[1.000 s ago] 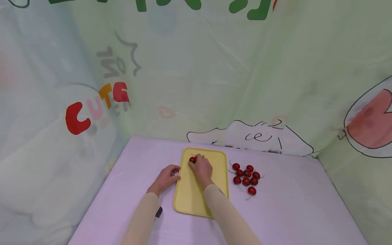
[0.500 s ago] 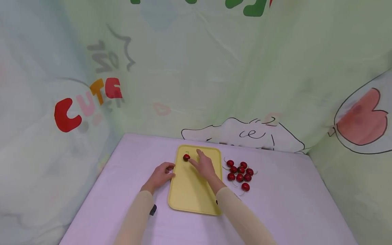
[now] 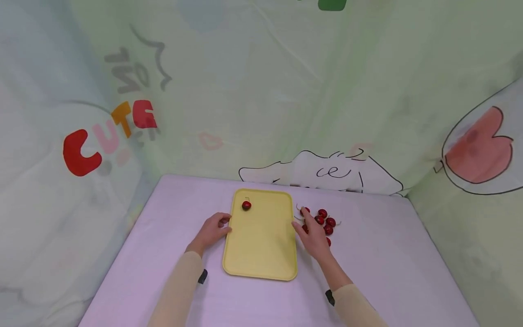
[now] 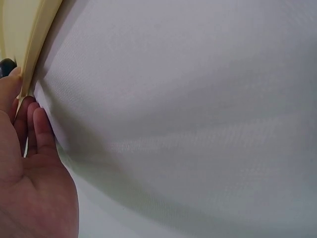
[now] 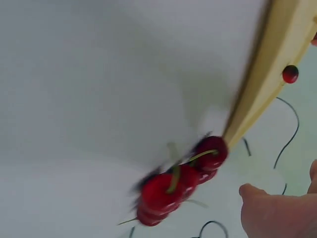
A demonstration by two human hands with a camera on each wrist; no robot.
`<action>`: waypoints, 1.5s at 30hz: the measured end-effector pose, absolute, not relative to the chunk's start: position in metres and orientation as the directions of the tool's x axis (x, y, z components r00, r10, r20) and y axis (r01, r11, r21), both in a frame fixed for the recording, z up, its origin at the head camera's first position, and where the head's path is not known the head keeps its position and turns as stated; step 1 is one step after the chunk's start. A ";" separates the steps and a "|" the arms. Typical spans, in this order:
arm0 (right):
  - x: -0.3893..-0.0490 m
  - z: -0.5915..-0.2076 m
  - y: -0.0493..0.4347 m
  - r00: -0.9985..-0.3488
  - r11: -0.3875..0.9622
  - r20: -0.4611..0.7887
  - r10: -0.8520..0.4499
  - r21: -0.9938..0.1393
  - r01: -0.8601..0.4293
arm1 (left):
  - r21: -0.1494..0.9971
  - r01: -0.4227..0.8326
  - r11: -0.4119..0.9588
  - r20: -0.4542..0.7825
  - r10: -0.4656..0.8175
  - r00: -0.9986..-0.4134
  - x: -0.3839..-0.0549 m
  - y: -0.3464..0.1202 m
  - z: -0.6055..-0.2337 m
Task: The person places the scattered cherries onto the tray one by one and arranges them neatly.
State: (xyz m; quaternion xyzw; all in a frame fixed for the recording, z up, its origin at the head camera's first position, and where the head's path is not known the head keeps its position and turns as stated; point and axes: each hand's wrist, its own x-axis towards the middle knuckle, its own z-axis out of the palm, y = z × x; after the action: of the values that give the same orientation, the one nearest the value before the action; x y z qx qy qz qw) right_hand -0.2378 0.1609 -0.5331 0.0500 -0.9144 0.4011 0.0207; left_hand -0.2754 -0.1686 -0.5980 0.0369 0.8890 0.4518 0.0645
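Observation:
A yellow tray [image 3: 261,250] lies lengthwise on the table, and a single dark-red cherry [image 3: 246,205] with its stem rests near its far left corner. My left hand [image 3: 210,231] holds the tray's left rim; in the left wrist view its fingers [image 4: 43,130] lie along the outer side of the tray wall. To the right of the tray is a group of several red cherries [image 3: 322,213] with stems. Over their left part hovers my right hand [image 3: 313,236], fingers extended and nothing in them, hiding some cherries. Its thumb is close to the tray's right edge.
The table has a pale lilac cloth [image 3: 380,254]. Behind it and at both sides hang printed fabric curtains [image 3: 229,113] with letters and drawings. A small black object [image 3: 330,297] shows at the right wrist, another [image 3: 202,276] at the left.
My right hand let go of the cherry at the tray's far left and moved right, over the cherry group. My left hand stays at the tray's left rim. The head view shifts slightly.

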 end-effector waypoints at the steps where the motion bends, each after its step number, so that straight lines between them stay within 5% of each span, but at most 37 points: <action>1: -0.236 -0.538 0.168 -0.995 0.682 0.082 -0.049 -0.726 -0.093 | 0.804 0.009 0.595 -0.080 0.122 -0.989 -0.276 -0.169 -0.598; 16: -0.219 -0.606 0.244 -0.965 0.707 0.083 0.249 -0.696 0.122 | 0.806 -0.007 0.592 -0.096 0.119 -0.988 -0.274 -0.167 -0.594; 26: -0.217 -0.604 0.250 -0.978 0.695 -0.006 0.210 -0.703 0.153 | 0.804 0.014 0.595 -0.083 0.135 -0.987 -0.275 -0.168 -0.595; 45: -0.213 -0.591 0.233 -0.988 0.750 0.030 0.149 -0.654 0.093 | 0.809 0.032 0.587 -0.061 0.138 -0.989 -0.274 -0.167 -0.592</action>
State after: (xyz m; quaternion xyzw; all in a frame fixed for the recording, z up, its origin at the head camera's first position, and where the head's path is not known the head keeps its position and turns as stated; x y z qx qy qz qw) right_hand -0.2133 0.2329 -0.5908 -0.0647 -0.9346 0.3473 0.0403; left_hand -0.2737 -0.1667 -0.5922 0.0479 0.8887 0.4521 0.0587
